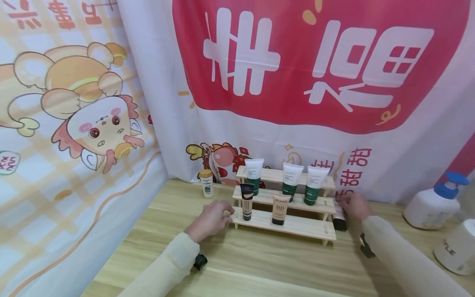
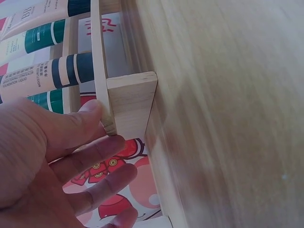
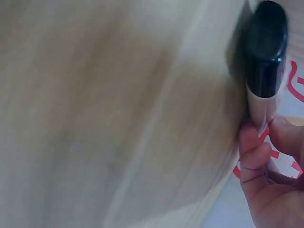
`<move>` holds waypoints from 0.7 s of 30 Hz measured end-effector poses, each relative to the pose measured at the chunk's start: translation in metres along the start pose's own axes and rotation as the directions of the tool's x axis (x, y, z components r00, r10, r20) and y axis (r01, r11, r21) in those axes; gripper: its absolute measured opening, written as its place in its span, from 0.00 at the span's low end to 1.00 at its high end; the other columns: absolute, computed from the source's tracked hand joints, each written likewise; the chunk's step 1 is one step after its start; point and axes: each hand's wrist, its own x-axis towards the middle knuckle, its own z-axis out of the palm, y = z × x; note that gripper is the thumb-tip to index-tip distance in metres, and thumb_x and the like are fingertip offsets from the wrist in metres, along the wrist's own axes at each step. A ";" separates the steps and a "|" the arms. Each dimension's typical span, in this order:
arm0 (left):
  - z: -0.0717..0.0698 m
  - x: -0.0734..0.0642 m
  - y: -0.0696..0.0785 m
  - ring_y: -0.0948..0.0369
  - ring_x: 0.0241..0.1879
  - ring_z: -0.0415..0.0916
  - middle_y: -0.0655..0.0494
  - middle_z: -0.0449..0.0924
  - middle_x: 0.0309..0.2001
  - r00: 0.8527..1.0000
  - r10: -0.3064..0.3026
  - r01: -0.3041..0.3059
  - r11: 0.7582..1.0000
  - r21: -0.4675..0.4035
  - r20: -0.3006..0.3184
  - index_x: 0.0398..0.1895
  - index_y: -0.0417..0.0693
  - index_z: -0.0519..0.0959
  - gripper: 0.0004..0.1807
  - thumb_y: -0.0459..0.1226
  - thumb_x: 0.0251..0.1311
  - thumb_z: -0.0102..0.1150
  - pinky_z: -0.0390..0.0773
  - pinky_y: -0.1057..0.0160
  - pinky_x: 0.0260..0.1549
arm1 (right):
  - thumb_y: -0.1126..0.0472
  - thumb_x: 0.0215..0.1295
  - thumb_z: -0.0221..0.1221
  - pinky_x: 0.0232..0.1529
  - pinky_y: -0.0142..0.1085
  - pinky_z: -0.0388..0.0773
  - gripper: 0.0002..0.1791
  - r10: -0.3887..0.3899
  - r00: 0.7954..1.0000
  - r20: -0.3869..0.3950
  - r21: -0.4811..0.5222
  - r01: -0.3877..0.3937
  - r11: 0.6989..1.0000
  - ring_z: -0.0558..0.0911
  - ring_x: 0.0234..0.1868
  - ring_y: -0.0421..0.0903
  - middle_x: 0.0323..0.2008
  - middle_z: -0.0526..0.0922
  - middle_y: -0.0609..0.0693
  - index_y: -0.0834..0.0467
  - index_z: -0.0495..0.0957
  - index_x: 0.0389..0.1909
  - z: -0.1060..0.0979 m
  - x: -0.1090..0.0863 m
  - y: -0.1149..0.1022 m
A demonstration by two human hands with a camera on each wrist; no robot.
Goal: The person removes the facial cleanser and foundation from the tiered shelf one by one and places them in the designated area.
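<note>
A three-tier wooden display rack (image 1: 304, 229) stands on the table. My left hand (image 1: 212, 216) holds the left end of its lowest tier; in the left wrist view the thumb lies on the board's edge and the index finger (image 2: 102, 148) beneath. To the right of the rack, my right hand (image 1: 356, 205) pinches the tail of a beige tube with a black cap (image 3: 267, 52), which lies low beside the rack with its cap toward me. On the lowest tier stand a foundation tube (image 1: 246, 206) and a BB cream tube (image 1: 280, 209). Several green-and-white tubes (image 1: 292, 177) stand higher up.
A small white bottle with a gold cap (image 1: 207, 184) stands left of the rack. At the right are a pump bottle with a blue top (image 1: 432, 206) and a white container (image 1: 458, 247). Printed cloth (image 1: 156, 82) hangs behind and left of the table.
</note>
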 end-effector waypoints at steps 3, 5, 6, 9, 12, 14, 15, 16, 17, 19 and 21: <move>0.000 -0.001 0.001 0.53 0.52 0.70 0.57 0.78 0.49 1.000 -0.003 0.003 1.000 0.008 -0.001 0.43 0.53 0.82 0.12 0.37 0.55 0.67 0.61 0.43 0.54 | 0.70 0.58 0.60 0.41 0.56 0.72 0.08 0.006 1.000 0.010 -0.022 -0.006 1.000 0.76 0.42 0.65 0.39 0.81 0.66 0.68 0.82 0.39 0.000 -0.002 0.000; -0.001 -0.002 0.002 0.53 0.52 0.70 0.57 0.78 0.49 1.000 -0.003 0.003 1.000 0.009 -0.004 0.43 0.53 0.82 0.12 0.37 0.55 0.67 0.61 0.43 0.53 | 0.69 0.61 0.59 0.40 0.55 0.73 0.09 0.017 1.000 0.008 0.003 -0.017 1.000 0.77 0.41 0.63 0.39 0.81 0.65 0.68 0.82 0.40 -0.001 -0.003 0.000; -0.001 -0.002 0.002 0.53 0.52 0.70 0.57 0.78 0.49 1.000 -0.005 0.005 1.000 0.012 -0.005 0.43 0.53 0.82 0.12 0.37 0.55 0.67 0.61 0.44 0.52 | 0.68 0.62 0.58 0.40 0.54 0.74 0.09 0.018 1.000 0.005 0.019 -0.018 1.000 0.77 0.41 0.62 0.39 0.81 0.65 0.69 0.81 0.40 -0.003 -0.003 0.000; 0.000 0.000 0.004 0.53 0.51 0.70 0.57 0.79 0.49 1.000 -0.004 0.004 1.000 0.016 -0.002 0.43 0.53 0.82 0.12 0.37 0.54 0.67 0.62 0.44 0.52 | 0.67 0.66 0.55 0.37 0.50 0.76 0.12 0.049 0.999 -0.010 0.089 -0.048 0.995 0.79 0.39 0.60 0.39 0.80 0.67 0.73 0.77 0.45 -0.013 -0.007 -0.001; 0.000 0.001 0.003 0.54 0.52 0.70 0.57 0.78 0.49 1.000 -0.011 0.011 1.000 0.017 -0.001 0.43 0.53 0.82 0.12 0.37 0.55 0.67 0.62 0.45 0.52 | 0.67 0.68 0.53 0.32 0.45 0.77 0.15 0.054 0.997 -0.057 0.110 -0.048 0.993 0.80 0.37 0.59 0.41 0.79 0.69 0.74 0.74 0.49 -0.028 -0.009 -0.005; 0.001 0.001 0.002 0.53 0.52 0.70 0.56 0.78 0.50 1.000 -0.010 0.010 1.000 0.010 0.001 0.44 0.53 0.81 0.12 0.37 0.55 0.67 0.62 0.45 0.53 | 0.67 0.68 0.53 0.29 0.43 0.77 0.16 0.055 0.994 -0.096 0.094 -0.046 0.995 0.80 0.36 0.58 0.42 0.79 0.70 0.74 0.73 0.51 -0.039 -0.010 -0.010; 0.001 0.001 0.002 0.53 0.53 0.70 0.56 0.77 0.51 1.000 -0.012 0.012 1.000 0.004 0.002 0.44 0.53 0.81 0.12 0.37 0.56 0.66 0.62 0.45 0.54 | 0.66 0.68 0.54 0.30 0.43 0.77 0.16 0.046 0.992 -0.117 0.076 -0.037 0.996 0.80 0.37 0.59 0.43 0.79 0.70 0.74 0.73 0.51 -0.044 -0.011 -0.012; 0.001 0.001 0.001 0.52 0.53 0.70 0.55 0.77 0.51 1.000 -0.009 0.009 1.000 -0.002 0.003 0.45 0.53 0.81 0.12 0.37 0.56 0.66 0.63 0.45 0.54 | 0.66 0.68 0.54 0.31 0.45 0.77 0.16 0.034 0.990 -0.134 0.065 -0.026 0.998 0.80 0.37 0.60 0.43 0.79 0.71 0.74 0.74 0.51 -0.048 -0.012 -0.014; 0.001 0.001 0.001 0.52 0.54 0.70 0.55 0.77 0.52 1.000 -0.007 0.007 1.000 -0.008 0.003 0.45 0.52 0.81 0.12 0.36 0.56 0.66 0.63 0.45 0.55 | 0.65 0.68 0.54 0.32 0.47 0.77 0.16 0.025 0.989 -0.144 0.058 -0.017 0.998 0.80 0.38 0.61 0.44 0.78 0.71 0.73 0.74 0.51 -0.053 -0.013 -0.017; 0.001 0.001 0.000 0.51 0.53 0.70 0.54 0.77 0.52 1.000 -0.004 0.004 1.000 -0.019 0.008 0.45 0.52 0.81 0.12 0.36 0.56 0.66 0.64 0.45 0.55 | 0.65 0.68 0.55 0.34 0.51 0.77 0.16 -0.004 0.986 -0.169 0.042 0.011 0.999 0.79 0.40 0.63 0.44 0.79 0.70 0.73 0.75 0.50 -0.060 -0.016 -0.021; 0.000 0.000 0.000 0.51 0.52 0.71 0.53 0.77 0.52 1.000 -0.004 0.004 1.000 -0.024 0.012 0.45 0.51 0.81 0.12 0.36 0.56 0.65 0.64 0.44 0.55 | 0.64 0.68 0.56 0.37 0.54 0.76 0.16 -0.034 0.982 -0.187 0.037 0.041 0.998 0.79 0.42 0.64 0.44 0.79 0.69 0.72 0.75 0.50 -0.065 -0.020 -0.025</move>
